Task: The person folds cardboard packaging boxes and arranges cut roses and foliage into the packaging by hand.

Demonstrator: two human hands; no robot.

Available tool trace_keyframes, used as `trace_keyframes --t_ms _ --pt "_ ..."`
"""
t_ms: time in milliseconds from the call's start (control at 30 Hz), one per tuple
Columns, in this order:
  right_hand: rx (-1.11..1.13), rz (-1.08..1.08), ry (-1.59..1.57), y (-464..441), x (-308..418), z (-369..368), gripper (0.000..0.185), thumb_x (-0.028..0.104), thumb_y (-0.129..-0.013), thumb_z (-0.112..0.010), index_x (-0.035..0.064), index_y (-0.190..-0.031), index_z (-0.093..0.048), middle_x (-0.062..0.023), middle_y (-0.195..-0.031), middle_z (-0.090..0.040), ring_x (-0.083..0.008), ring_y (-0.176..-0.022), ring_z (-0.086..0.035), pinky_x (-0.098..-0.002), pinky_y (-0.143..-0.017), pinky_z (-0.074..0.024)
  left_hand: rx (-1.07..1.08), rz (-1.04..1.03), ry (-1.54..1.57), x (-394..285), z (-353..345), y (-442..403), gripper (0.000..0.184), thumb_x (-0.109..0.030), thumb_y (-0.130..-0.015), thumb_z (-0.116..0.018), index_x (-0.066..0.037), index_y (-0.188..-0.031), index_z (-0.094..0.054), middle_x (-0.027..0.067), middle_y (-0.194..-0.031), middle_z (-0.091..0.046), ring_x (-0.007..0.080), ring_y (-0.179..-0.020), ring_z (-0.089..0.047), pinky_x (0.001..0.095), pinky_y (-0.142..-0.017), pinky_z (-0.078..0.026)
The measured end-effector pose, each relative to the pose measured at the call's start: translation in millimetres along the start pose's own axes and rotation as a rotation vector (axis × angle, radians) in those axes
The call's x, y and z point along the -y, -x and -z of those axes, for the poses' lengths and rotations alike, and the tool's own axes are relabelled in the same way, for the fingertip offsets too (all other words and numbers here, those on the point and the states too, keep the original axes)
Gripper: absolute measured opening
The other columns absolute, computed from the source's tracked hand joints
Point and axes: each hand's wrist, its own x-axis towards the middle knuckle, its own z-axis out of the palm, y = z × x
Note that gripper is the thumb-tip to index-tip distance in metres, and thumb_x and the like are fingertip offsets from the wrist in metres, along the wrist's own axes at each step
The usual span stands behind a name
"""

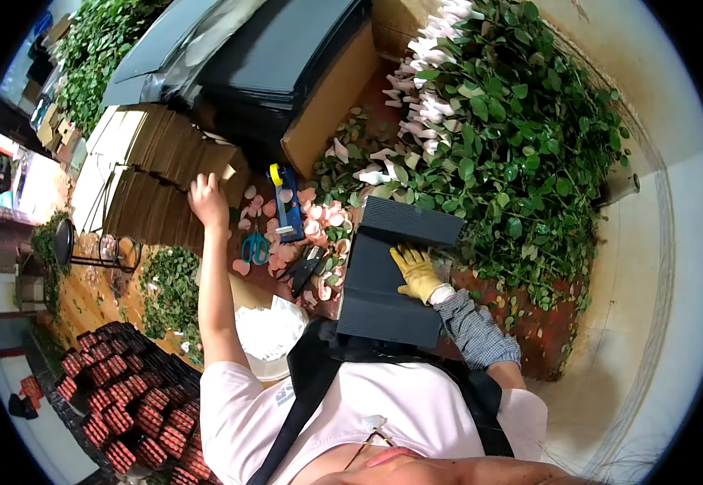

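Note:
My left hand [208, 200], bare, rests at the edge of a tall stack of brown cardboard sheets [153, 174], its fingers slightly bent and a little apart. In a yellow glove, my right hand [416, 273] lies with spread fingers on a folded dark corrugated board [384, 295] in front of my body. A raised flap [412, 220] stands along the board's far side. Between my hands are a blue tape dispenser [288, 212] with yellow tape, teal-handled scissors [255, 248], a black tool [307, 270] and loose pink petals [317, 222].
Leafy rose stems [521, 153] with white-wrapped heads [432, 48] are piled at the right. Dark sheets [275, 48] stand stacked at the back. A white-lined bin [271, 333] is beside my left arm. Lower left are many red-and-black bundles [125, 396]; a stool [65, 241] stands farther left.

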Motion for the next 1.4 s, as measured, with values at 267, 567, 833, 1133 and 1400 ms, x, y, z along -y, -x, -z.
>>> trace_keyframes --t_ms 267,567,833,1133,1400 --pt "-0.037 -0.004 -0.027 -1 -3 -6 0.105 0.038 -0.075 -0.077 0.0097 -0.155 -0.014 -0.0139 -0.158 -0.022 -0.0319 -0.145 -0.021 -0.0481 -0.117 -0.018 -0.084 0.17 0.307 -12 77 9 0.016 -0.011 -0.092 -0.061 -0.007 -0.103 -0.072 0.011 -0.108 -0.066 0.0284 -0.098 -0.064 0.0362 -0.08 -0.053" --pt "-0.109 0.012 0.009 -2 -5 -12 0.087 0.023 -0.079 -0.065 0.0098 -0.153 -0.022 -0.0145 -0.157 -0.026 -0.0318 -0.145 -0.022 -0.047 -0.117 -0.0146 1.859 0.414 1.411 -154 85 93 0.045 -0.029 -0.093 -0.063 0.006 -0.121 -0.061 0.0115 -0.098 -0.068 0.0154 -0.08 -0.066 0.026 -0.065 -0.054" --pt "-0.146 0.029 -0.228 -10 -14 -15 0.075 0.032 -0.082 -0.07 0.0078 -0.145 -0.038 -0.0202 -0.146 -0.041 -0.0361 -0.135 -0.038 -0.0455 -0.111 -0.0324 1.025 -0.036 1.006 -238 -1 197 0.031 -0.027 -0.085 -0.066 0.002 -0.093 -0.063 0.0248 -0.086 -0.067 0.0407 -0.083 -0.066 0.046 -0.072 -0.051" --pt "-0.106 -0.014 0.022 -25 13 17 0.061 0.02 -0.085 -0.057 0.0231 -0.145 -0.043 -0.0132 -0.132 -0.057 -0.0291 -0.11 -0.061 -0.0411 -0.087 -0.0502 1.293 -0.517 0.706 -249 39 132 0.037 -0.035 -0.093 -0.057 0.001 -0.096 -0.067 0.0191 -0.081 -0.07 0.0322 -0.078 -0.07 0.0404 -0.069 -0.055" --pt "-0.003 0.383 -1.028 14 -26 29 0.052 0.03 -0.094 -0.062 0.0068 -0.138 -0.05 -0.0144 -0.135 -0.055 -0.0262 -0.124 -0.051 -0.035 -0.106 -0.0388 1.573 -0.836 0.77 -268 8 155 0.048 -0.038 -0.087 -0.062 -0.004 -0.121 -0.061 0.0235 -0.12 -0.063 0.0388 -0.112 -0.058 0.0412 -0.095 -0.047"
